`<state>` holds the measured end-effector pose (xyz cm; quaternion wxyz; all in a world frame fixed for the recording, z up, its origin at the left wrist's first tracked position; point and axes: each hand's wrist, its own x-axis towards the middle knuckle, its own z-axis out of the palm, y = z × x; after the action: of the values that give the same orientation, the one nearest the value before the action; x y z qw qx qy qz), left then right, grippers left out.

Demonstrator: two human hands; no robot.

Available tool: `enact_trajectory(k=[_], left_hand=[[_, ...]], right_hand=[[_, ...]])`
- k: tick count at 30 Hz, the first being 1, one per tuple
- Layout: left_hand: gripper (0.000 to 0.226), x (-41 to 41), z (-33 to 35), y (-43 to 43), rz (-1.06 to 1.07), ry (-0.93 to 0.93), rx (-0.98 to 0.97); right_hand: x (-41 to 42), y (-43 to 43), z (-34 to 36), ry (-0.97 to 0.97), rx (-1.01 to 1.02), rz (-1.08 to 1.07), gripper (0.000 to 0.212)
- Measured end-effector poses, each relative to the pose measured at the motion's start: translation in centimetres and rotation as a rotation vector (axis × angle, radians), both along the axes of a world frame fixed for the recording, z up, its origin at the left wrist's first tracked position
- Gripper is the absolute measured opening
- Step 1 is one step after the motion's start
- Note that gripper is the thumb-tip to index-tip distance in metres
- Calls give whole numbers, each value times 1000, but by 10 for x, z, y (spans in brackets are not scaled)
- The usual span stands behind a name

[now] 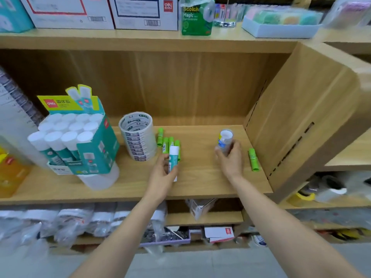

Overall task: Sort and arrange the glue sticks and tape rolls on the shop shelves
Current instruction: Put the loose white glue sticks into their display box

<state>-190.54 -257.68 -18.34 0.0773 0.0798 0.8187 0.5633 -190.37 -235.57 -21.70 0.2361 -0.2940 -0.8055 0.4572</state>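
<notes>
We look down at a light wooden shop shelf (200, 177) set in a matching wooden unit, with a higher shelf above it and a crowded lower one beneath. On the higher shelf stand white cardboard cartons (144, 13), a green packet of Scotch Magic tape (195, 19) and a pale tray of pastel-coloured items (281, 23) (blurred, so we cannot say what they are). On the middle shelf, at the left, a teal cardboard display box (94, 141) leans back, full of white-capped teal glue sticks (60, 137), and seems to rest on a pale cylindrical tub (100, 180). Just to its right stands a tall stack of clear tape rolls with printed white cores (138, 137). Beside that stack lies a small cluster of slim bright green glue sticks (168, 144), and one more single green glue stick (253, 159) lies well apart near the right wall of the unit. Our left hand (162, 175) is curled around a white-capped teal glue stick (173, 157), fingers and thumb closed on its lower half, the cap pointing away from us and overlapping the green cluster. Our right hand (230, 159) grips a small clear cylindrical item with a blue and yellow label (224, 140), fingers wrapped about its base, near the shelf surface toward the right side. Below, the lower shelf holds clear plastic bags of stock (60, 221) and loose cards.
</notes>
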Motion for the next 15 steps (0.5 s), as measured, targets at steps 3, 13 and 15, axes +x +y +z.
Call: enact_trajectory(k=[3,13,15], left_hand=[[41,3,3,7,-4,-1,-1],[48,67,-11,26,-212,61,140],[48,90,-17,28,-250,81,138]], right_hand=[[10,-6,2,-4,7,67,44],[125,-37,21,101,-208,224,41],[157,-40,23,118,-204,171,48]])
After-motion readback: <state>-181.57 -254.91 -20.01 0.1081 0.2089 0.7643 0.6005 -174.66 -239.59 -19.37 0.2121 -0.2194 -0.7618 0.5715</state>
